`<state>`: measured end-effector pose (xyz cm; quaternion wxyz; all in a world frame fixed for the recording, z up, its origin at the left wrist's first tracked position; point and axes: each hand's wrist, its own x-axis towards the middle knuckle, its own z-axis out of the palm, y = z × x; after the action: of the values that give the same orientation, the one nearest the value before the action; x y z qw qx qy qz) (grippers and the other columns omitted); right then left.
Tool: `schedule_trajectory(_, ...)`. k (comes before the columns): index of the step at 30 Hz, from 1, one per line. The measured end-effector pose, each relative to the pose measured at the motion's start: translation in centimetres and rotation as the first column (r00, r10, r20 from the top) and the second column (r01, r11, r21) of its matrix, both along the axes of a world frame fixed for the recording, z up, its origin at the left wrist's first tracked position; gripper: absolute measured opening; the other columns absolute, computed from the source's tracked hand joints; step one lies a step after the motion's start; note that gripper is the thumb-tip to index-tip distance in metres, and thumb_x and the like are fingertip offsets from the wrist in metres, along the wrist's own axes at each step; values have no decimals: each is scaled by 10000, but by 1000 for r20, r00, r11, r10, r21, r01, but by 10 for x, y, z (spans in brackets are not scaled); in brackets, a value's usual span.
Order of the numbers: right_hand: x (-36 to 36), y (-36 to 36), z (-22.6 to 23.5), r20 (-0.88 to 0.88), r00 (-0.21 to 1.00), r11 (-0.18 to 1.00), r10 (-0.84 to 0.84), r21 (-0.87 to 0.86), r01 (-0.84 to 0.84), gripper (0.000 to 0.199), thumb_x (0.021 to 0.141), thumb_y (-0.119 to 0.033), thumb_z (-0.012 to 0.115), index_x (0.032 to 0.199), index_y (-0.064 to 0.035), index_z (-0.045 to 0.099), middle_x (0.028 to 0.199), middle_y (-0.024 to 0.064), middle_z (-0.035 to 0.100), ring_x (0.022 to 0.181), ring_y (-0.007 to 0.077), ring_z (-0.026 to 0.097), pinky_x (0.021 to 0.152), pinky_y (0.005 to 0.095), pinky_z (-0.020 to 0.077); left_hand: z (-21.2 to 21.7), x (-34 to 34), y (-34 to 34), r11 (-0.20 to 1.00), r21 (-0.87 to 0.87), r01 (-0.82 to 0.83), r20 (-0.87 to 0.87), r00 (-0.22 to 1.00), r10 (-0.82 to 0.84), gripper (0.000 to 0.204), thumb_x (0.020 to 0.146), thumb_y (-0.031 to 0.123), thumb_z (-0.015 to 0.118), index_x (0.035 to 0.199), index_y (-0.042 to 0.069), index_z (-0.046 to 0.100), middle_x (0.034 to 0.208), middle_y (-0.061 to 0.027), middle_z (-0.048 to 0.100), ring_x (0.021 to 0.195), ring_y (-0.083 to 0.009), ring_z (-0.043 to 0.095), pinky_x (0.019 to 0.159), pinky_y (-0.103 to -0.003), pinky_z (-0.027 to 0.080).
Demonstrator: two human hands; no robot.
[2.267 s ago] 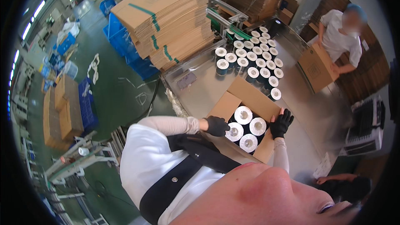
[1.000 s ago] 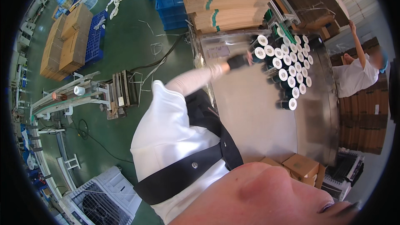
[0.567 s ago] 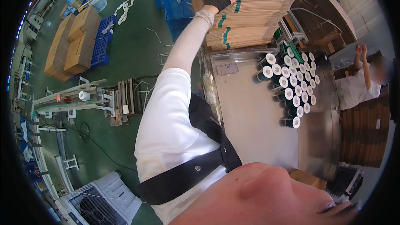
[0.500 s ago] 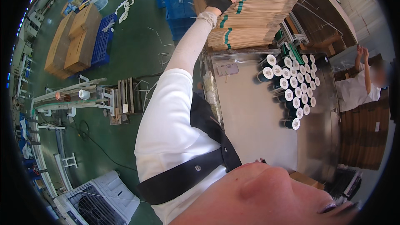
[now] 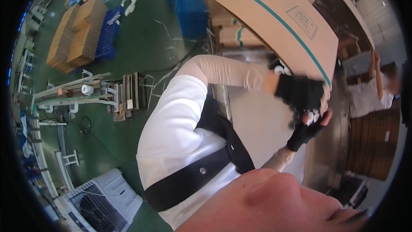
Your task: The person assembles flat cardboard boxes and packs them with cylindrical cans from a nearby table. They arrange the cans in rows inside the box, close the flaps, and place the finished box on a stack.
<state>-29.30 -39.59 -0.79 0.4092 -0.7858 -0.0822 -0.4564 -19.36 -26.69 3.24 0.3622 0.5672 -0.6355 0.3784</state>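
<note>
Brown cardboard fills the upper middle of the frame: a flat carton (image 5: 274, 17) with a green stripe and a small printed panel, tilted out over the tabletop (image 5: 257, 120). Its near corner points down toward the person's hands. What has changed is the carton's place. Half a second ago the left hand (image 5: 302, 93) lay on the edge of the cardboard stack (image 5: 227, 34); now that hand, blurred in its black fingerless glove, is right of centre and appears clamped on the carton's lower edge. The right hand (image 5: 307, 135), hardly in sight then, has come up just below it. Its bare fingertips are apart with a gap between them, so it looks unclosed; whether it touches the carton I cannot tell.

As I judge it, the carton is now clear of the stack, with the left hand bearing its near end. It also screens most of the white-topped cylinders (image 5: 312, 115), a few of which show between and beside the hands.

Blue crates (image 5: 193, 21) stand left of the stack. Toward the right rim a co-worker (image 5: 365, 99) in white has both arms raised, well apart from this work.
</note>
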Motion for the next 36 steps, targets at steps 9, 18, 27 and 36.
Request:
schedule_trajectory(9, -105, -72, 16, 183, 928, 940, -326, 172, 296, 476, 877, -178, 569, 1283, 3, 400, 1219, 146, 511, 1104, 212, 508, 960, 321, 380, -5, -129, -40, 895, -231, 381, -300, 847, -438, 292, 700, 229, 674, 933, 70, 597, 932, -112, 576, 918, -292, 522, 824, -392, 405)
schedule_trajectory(18, -253, -202, -67, -186, 743, 658, -643, 363, 660, 432, 880, -206, 551, 1235, 7, 428, 1170, 155, 538, 1078, 213, 523, 930, 324, 402, -224, -29, 41, 703, -182, -687, -959, 282, 27, 457, 881, 258, 561, 1235, -8, 449, 1162, -159, 530, 1123, -253, 491, 953, -338, 372)
schedule_trajectory(27, -281, -221, -119, -281, 672, 539, -685, 424, 728, 398, 883, -233, 533, 1187, 11, 456, 1121, 164, 564, 1052, 215, 539, 899, 328, 423, -193, -44, -29, 879, -15, -477, -936, 317, 156, 733, 688, 433, 749, 1219, 31, 444, 1133, -115, 524, 1054, -223, 507, 913, -323, 398)
schedule_trajectory(36, -245, -181, -127, -537, 594, 400, -599, 442, 803, 371, 904, -273, 525, 1191, -46, 467, 1040, 79, 608, 980, 147, 527, 840, 265, 414, -205, 26, 19, 891, -4, -453, -947, 287, 142, 547, 672, 174, 789, 1098, 69, 463, 988, -40, 469, 906, -148, 481, 790, -285, 430)
